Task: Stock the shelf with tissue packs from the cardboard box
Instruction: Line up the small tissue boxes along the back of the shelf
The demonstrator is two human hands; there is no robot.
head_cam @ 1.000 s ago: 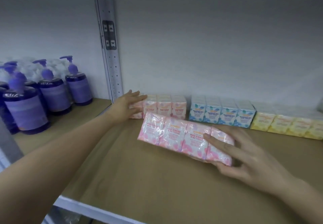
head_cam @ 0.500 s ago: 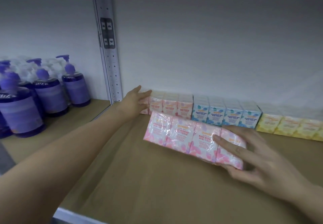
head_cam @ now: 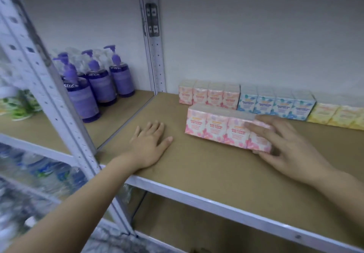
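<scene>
Pink pack (head_cam: 218,128) under R hand (head_cam: 283,144) (L apart)

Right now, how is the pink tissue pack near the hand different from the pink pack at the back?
The front pink pack stands out on the open shelf board, while the back pink pack sits against the wall.
The right hand grips the front pack's right end; nothing touches the back one.
The blue pack sits right beside the back pack; the front one has no neighbour.
Both are upright, pink rows of four.

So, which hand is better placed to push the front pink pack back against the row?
The right hand: it already grips the front pink pack. The left hand lies flat on the shelf board, apart from it.
</scene>
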